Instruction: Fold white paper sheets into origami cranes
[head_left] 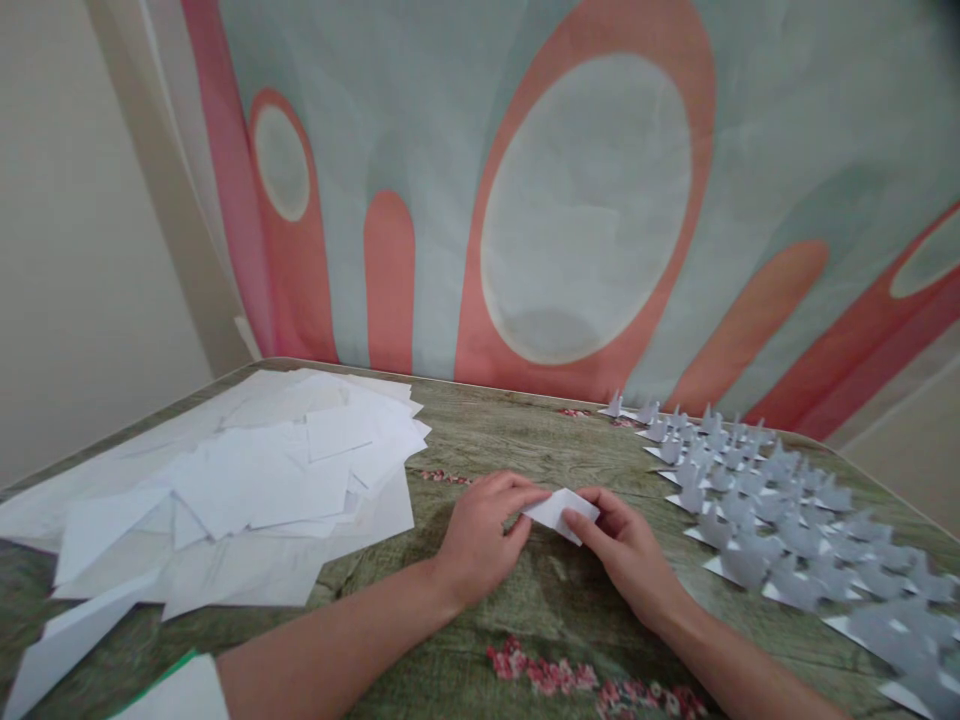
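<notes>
A small piece of folded white paper is held just above the table, between my two hands. My left hand has its fingertips closed on the paper's left corner. On the other side, my right hand pinches the right edge, thumb in front and fingers behind. Both forearms reach in from the bottom of the view. How many folds the paper has cannot be made out.
Loose white paper sheets lie in a spread pile on the left. Several rows of folded white paper figures stand on the right. The wood-patterned table has pink flower prints. Behind it hangs a patterned backdrop.
</notes>
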